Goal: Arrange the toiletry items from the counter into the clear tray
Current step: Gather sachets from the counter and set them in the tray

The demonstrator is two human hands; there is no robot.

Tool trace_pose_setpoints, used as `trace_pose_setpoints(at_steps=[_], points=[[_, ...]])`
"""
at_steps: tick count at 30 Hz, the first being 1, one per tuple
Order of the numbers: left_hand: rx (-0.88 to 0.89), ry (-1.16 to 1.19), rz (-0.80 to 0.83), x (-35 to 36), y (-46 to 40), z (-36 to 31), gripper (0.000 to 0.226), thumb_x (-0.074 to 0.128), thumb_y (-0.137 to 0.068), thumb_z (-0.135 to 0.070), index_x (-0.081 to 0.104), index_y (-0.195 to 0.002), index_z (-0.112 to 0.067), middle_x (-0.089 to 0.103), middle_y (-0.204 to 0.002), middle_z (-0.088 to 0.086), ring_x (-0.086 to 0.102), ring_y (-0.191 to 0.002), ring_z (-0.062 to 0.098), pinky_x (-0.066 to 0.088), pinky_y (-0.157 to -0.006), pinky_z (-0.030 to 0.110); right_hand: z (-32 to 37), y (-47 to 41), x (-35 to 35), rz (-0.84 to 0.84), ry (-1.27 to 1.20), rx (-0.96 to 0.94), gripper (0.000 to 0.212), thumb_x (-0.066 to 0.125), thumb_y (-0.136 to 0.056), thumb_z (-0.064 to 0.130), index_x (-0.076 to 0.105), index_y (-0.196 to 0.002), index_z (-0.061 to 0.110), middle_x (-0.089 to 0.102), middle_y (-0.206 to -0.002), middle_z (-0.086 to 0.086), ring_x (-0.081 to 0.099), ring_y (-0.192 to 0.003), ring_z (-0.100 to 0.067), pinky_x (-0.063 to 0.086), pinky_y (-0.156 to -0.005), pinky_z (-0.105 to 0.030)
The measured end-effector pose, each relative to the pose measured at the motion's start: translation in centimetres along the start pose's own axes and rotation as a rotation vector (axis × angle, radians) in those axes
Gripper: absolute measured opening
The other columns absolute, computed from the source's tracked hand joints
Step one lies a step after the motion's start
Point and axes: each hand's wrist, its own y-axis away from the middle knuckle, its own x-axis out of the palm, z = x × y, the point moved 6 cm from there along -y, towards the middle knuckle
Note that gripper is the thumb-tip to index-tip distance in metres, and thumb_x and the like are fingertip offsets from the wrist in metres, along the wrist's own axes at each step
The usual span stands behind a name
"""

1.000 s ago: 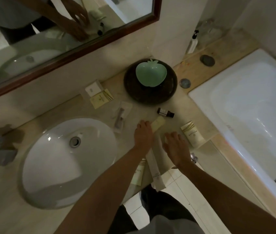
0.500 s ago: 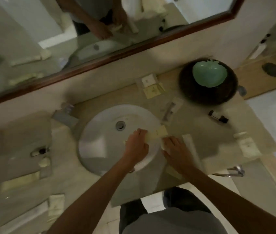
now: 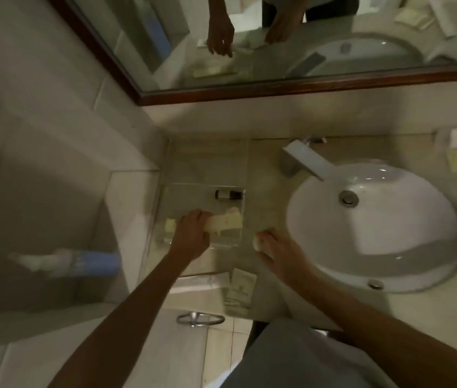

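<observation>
One tray (image 3: 165, 197), one dark bottle (image 3: 228, 194), two hands (image 3: 191, 236).

You've got a clear glossy plastic tray (image 3: 165, 208) mid-frame; sink (image 3: 389, 247) w/ glossy white ceramic, right. Tap (image 3: 305, 161) is brushed metal. Counter (image 3: 266, 175) is smooth beige stone. Mirror (image 3: 277, 92) frame up top is dark polished wood.

Bathroom, hotel-like: white basin (image 3: 373, 228), chrome faucet (image 3: 304, 159), wood-framed mirror (image 3: 277, 37), tiled walls, wrapped toiletry sachets (image 3: 240, 289).
</observation>
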Motion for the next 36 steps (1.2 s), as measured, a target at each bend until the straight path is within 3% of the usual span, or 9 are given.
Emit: trace_pose_setpoints(at_steps=[3, 9, 16, 21, 25, 31, 34, 36], points=[[0.029, -0.042, 0.028, -0.1, -2.0, 4.1, 0.050, 0.066, -0.067, -0.011, 0.060, -0.116, -0.017, 0.059, -0.109, 0.009, 0.055, -0.103, 0.029, 0.035, -0.094, 0.045, 4.1, -4.3, 1.0, -0.007, 0.032, -0.017, 0.038, 0.069, -0.088, 0.026, 0.060, -0.123, 0.016, 0.062, -0.119, -0.005, 0.063, -0.096, -0.024, 0.053, -0.076, -0.035], [0.060, -0.127, 0.183, 1.4, -5.6, 7.7, 0.055, 0.070, -0.070, -0.018, 0.056, -0.122, -0.023, 0.053, -0.116, 0.003, 0.050, -0.112, 0.025, 0.031, -0.101, 0.042, 6.0, -8.6, 3.6, 0.059, 0.094, 0.063, 0.046, 0.070, -0.085, 0.024, 0.056, -0.129, 0.022, 0.054, -0.134, 0.000, 0.050, -0.119, -0.016, 0.043, -0.102, -0.032], [0.066, 0.006, 0.203, 2.5, -6.1, 8.5, 0.060, 0.070, -0.062, -0.023, 0.059, -0.121, -0.026, 0.052, -0.118, 0.002, 0.047, -0.113, 0.024, 0.029, -0.103, 0.045, 4.4, -9.1, 4.5, 0.125, 0.178, 0.179, 0.040, 0.071, -0.084, 0.031, 0.061, -0.122, 0.025, 0.060, -0.122, 0.002, 0.047, -0.101, -0.014, 0.041, -0.084, -0.028], [0.088, 0.064, 0.128, 3.2, -6.0, 7.5, 0.053, 0.066, -0.065, -0.018, 0.063, -0.118, -0.018, 0.056, -0.108, 0.008, 0.055, -0.100, 0.028, 0.041, -0.091, 0.042, 4.6, -10.3, 3.7, 0.006, 0.243, 0.099, 0.039, 0.064, -0.088, 0.028, 0.059, -0.126, 0.021, 0.057, -0.128, -0.004, 0.049, -0.111, -0.020, 0.045, -0.092, -0.035], [0.085, 0.053, 0.017, 2.8, -5.2, 7.1, 0.052, 0.070, -0.061, -0.010, 0.065, -0.112, -0.017, 0.058, -0.109, 0.009, 0.053, -0.101, 0.029, 0.042, -0.092, 0.044, 4.6, -12.4, 4.0, 0.113, 0.369, 0.026, 0.047, 0.067, -0.089, 0.028, 0.055, -0.133, 0.022, 0.055, -0.137, -0.005, 0.048, -0.123, -0.024, 0.045, -0.099, -0.042], [0.059, 0.108, -0.041, 2.7, -4.6, 7.0, 0.056, 0.067, -0.066, -0.005, 0.060, -0.120, -0.018, 0.055, -0.121, 0.007, 0.052, -0.111, 0.024, 0.042, -0.099, 0.039, 4.3, -12.9, 3.9, 0.184, 0.528, 0.032, 0.038, 0.076, -0.081, 0.031, 0.066, -0.115, 0.019, 0.064, -0.119, -0.005, 0.050, -0.115, -0.023, 0.042, -0.098, -0.039], [0.112, 0.145, -0.079, 1.9, -3.5, 4.6, 0.040, 0.068, -0.079, -0.018, 0.061, -0.118, -0.016, 0.058, -0.114, 0.005, 0.055, -0.101, 0.019, 0.050, -0.089, 0.034, 4.3, -12.9, 4.0, 0.162, 0.538, 0.038, 0.032, 0.071, -0.085, 0.031, 0.067, -0.113, 0.018, 0.064, -0.118, -0.006, 0.050, -0.114, -0.024, 0.041, -0.096, -0.039], [0.196, 0.168, 0.011, 2.6, -2.6, 2.0, 0.033, 0.062, -0.088, -0.038, 0.063, -0.115, -0.019, 0.059, -0.108, 0.000, 0.057, -0.093, 0.014, 0.053, -0.080, 0.031, 4.2, -13.0, 4.1, 0.145, 0.539, 0.049, 0.025, 0.065, -0.090, 0.028, 0.066, -0.112, 0.016, 0.065, -0.116, -0.006, 0.050, -0.112, -0.024, 0.040, -0.094, -0.038]])
